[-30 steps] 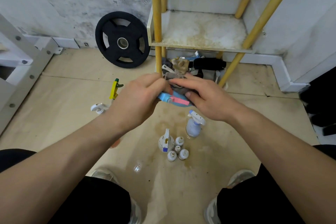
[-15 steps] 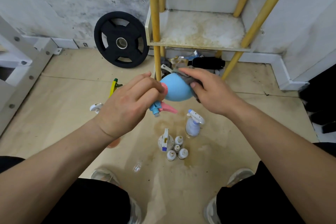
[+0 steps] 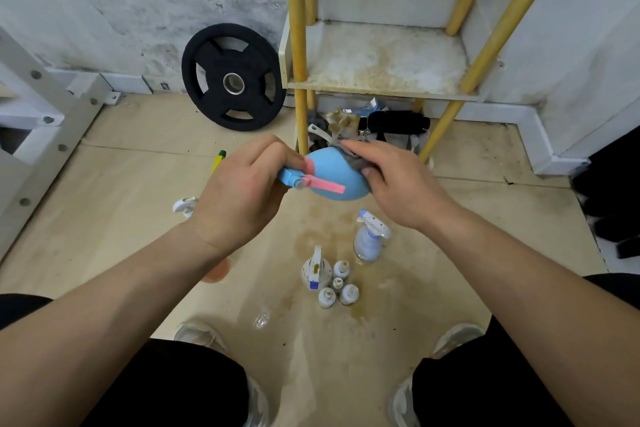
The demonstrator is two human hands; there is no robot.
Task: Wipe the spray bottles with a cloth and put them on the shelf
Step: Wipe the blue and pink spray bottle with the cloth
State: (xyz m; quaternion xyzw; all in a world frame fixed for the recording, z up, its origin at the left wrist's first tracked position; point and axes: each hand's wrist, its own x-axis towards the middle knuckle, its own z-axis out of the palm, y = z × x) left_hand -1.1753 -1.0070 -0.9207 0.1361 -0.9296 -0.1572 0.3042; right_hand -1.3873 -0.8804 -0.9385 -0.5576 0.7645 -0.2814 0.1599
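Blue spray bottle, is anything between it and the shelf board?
Nothing visible lies on the shelf board, and its front is open. Only the left front post rises just beyond the blue spray bottle, so pass to its right. The left hand holds it; the right hand holds the cloth on it.

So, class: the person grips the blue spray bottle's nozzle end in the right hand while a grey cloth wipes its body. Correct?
Not quite: the head view shows the left hand gripping the blue spray bottle at its nozzle end; the right hand holds the grey cloth against its body.
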